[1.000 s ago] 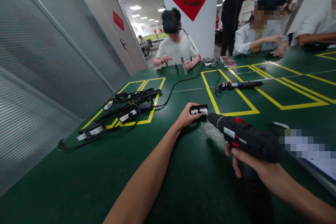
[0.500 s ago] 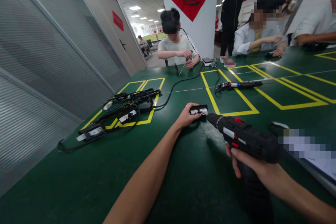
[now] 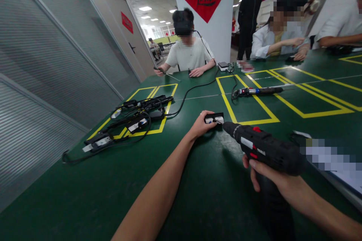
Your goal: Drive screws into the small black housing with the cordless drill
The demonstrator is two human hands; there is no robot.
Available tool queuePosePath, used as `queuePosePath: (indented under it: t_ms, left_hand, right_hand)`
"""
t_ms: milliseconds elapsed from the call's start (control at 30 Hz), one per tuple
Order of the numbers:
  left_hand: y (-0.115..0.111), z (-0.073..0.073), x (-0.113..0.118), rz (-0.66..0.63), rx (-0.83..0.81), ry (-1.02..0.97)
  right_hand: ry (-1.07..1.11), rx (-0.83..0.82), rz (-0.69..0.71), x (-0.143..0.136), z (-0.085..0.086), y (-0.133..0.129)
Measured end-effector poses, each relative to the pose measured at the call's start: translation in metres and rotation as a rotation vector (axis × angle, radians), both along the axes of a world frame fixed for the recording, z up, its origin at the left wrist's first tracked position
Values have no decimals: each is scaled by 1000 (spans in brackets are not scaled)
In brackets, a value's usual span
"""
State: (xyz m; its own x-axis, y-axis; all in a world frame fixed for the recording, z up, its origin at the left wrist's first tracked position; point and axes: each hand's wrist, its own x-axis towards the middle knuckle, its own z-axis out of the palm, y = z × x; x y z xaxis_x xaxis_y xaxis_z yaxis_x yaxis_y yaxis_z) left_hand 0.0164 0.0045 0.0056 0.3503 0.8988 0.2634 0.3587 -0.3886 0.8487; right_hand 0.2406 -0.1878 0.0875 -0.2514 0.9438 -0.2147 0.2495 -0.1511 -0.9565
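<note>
My left hand is closed on a small black case with white labels, steadying it on the green table. In my right hand is a black cordless drill with red parts, its grip wrapped by my fingers. The drill lies nearly level and points left. Its thin bit meets or nearly meets the labelled side of the case; whether it touches, I cannot tell.
Black adapters with cables lie tangled at left within yellow tape. A pen-like tool with a blue band rests at right. Beside the drill is a blurred flat item. Across the table, a person holds a screwdriver.
My hands, the case and the drill keep their places. The person opposite has drawn one hand with the screwdriver out to the left and laid the other on the table.
</note>
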Motion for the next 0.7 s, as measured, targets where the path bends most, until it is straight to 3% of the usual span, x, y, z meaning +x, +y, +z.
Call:
queuePosePath:
  t_ms: [700]
  left_hand:
    - [0,-1,1,18,-3,7]
  right_hand:
    - [26,3,1,1,-5,1]
